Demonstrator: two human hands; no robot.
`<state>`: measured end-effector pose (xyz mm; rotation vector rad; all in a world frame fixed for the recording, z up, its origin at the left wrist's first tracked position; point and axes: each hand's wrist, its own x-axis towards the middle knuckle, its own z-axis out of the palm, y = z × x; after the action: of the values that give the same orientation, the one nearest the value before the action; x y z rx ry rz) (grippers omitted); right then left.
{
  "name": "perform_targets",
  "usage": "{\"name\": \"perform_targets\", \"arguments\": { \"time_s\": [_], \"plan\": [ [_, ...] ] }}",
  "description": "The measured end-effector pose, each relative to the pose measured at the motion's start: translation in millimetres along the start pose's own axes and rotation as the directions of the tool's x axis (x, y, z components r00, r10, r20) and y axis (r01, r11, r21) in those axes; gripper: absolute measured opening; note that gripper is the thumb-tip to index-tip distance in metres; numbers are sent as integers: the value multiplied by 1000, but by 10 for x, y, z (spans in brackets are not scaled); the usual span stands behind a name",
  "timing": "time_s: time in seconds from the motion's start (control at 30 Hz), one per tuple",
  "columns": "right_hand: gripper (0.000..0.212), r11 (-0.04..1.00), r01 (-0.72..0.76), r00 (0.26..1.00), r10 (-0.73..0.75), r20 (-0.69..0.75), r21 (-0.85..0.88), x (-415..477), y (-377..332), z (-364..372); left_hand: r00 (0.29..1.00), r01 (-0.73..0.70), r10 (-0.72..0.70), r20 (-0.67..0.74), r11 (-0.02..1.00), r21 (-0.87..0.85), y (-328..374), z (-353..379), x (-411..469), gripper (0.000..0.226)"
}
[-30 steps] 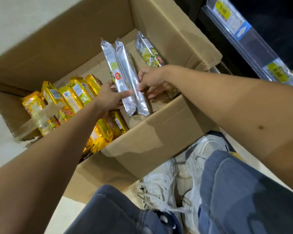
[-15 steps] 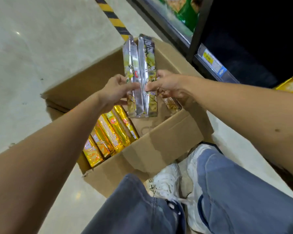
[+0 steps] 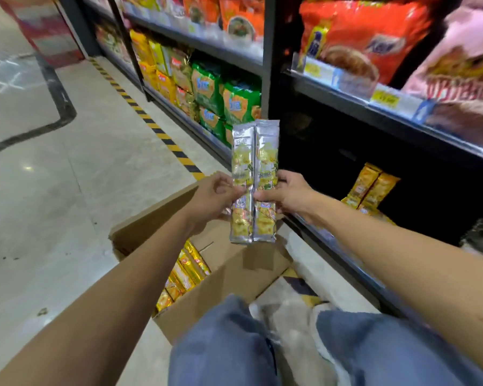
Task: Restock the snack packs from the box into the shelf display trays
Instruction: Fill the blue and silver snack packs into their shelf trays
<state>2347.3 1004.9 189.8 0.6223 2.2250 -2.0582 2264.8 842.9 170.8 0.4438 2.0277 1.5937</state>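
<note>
1. Silver foil glints as two snack packs [image 3: 265, 151] stand upright directly above the box [image 3: 221, 288], edges touching and long axes vertical
2. Pressing in from either side of the pair, the left hand [image 3: 211, 197] pinches the left pack at mid-height, thumb across its front, while the right hand [image 3: 290, 195] grips the right pack the same way
3. To the right of the box and a little higher than it, the dark lower shelf [image 3: 332, 246] opens just beyond the right hand. That arm is the nearer one, so the pair looks set to travel rightward, probably going in upright beside the gold packs [image 3: 370, 188] leaning there
4. Inside the box, along its left side, more gold packs [image 3: 186, 274] lie in a row beneath the left forearm
5. Yellow snack pictures show on the silver packs, but their lettering is too blurred to read. The same goes for the yellow price label [image 3: 385, 99] up and right of the box, and for the green bags [image 3: 234, 104] beyond it
</note>
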Motion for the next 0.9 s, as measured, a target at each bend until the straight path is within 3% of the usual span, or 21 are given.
{"name": "perform_targets", "arguments": {
  "time_s": [0.17, 0.3, 0.5, 0.6, 0.67, 0.73, 0.8, 0.9],
  "plan": [
    [24, 999, 38, 997, -38, -65, -4, -672, 79, -374, 990, 37, -52, 134, 993, 115, 275, 391, -329, 46],
    [32, 1000, 30, 992, -29, -124, 3, -1181, 183, -711, 951, 34, -90, 296, 981, 190, 421, 850, -483, 24],
    [41, 997, -21, 973, 4, -230, -69, -1806, 490, -1420, 885, 10, -134, 445, 963, 269, 534, 1768, -597, 43],
    [45, 991, -72, 952, 36, -302, -110, -2057, 743, -1773, 858, 7, -133, 496, 969, 248, 531, 2294, -657, 27],
    [42, 985, -111, 930, 54, -363, -136, -2191, 888, -1997, 858, -14, -108, 503, 972, 233, 523, 2632, -700, 22],
    [38, 966, -164, 890, 59, -451, -199, -2306, 998, -2218, 863, -15, -99, 495, 975, 221, 466, 2931, -670, 36],
    [51, 944, -242, 830, 82, -551, -224, -2406, 1105, -2431, 875, -27, -78, 478, 978, 208, 424, 3194, -625, 43],
    [37, 890, -365, 768, 121, -629, -274, -2505, 1333, -2745, 884, -32, -59, 465, 982, 187, 317, 3576, -505, 30]
  ]
}}
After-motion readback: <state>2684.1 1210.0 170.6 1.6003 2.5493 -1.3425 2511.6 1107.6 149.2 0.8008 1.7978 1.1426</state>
